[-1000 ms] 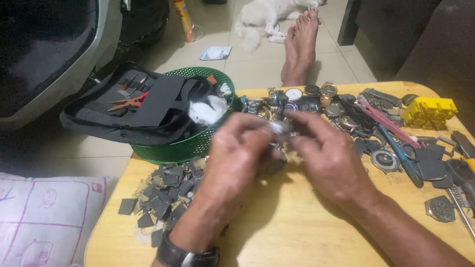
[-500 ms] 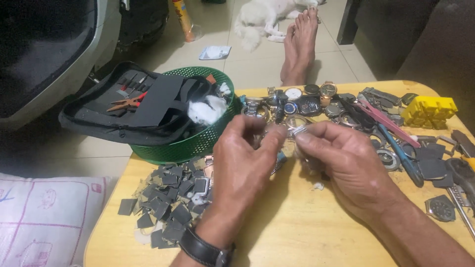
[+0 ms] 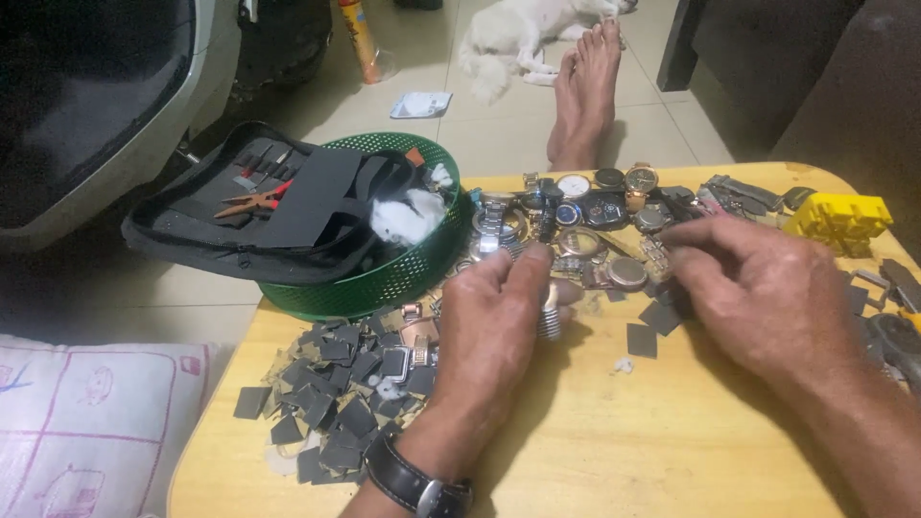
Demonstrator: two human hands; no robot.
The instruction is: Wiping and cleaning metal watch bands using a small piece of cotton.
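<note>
The left hand [image 3: 499,317] pinches a silvery ribbed metal watch band [image 3: 549,312] between thumb and fingertips, closed on it, the band hanging down from the grip just over the round yellow wooden table [image 3: 614,451]. The right hand [image 3: 767,293] sits to the right of that grip and well apart from it, fingers curled low over the spread of parts; whether it holds anything I cannot tell, because the fingertips are turned away. Just beyond the grip lies a cluster of round metal wristwatches [image 3: 585,206], cases and dials in silver, gold and dark tones, and none of them looks joined to the held band. Left of and below the grip, a heap of small dark grey square pieces [image 3: 336,403] is piled up, with 1 or 2 more squares [image 3: 641,339] loose to the right of the grip. Further left stands a green perforated plastic basket [image 3: 403,273] carrying an open black zip tool case [image 3: 240,216] with red-handled pliers [image 3: 251,201]. My read: sorting is well along, judging by that heap, but the band in hand is not yet fitted or laid aside, and many watches beyond the grip look untouched.
</note>
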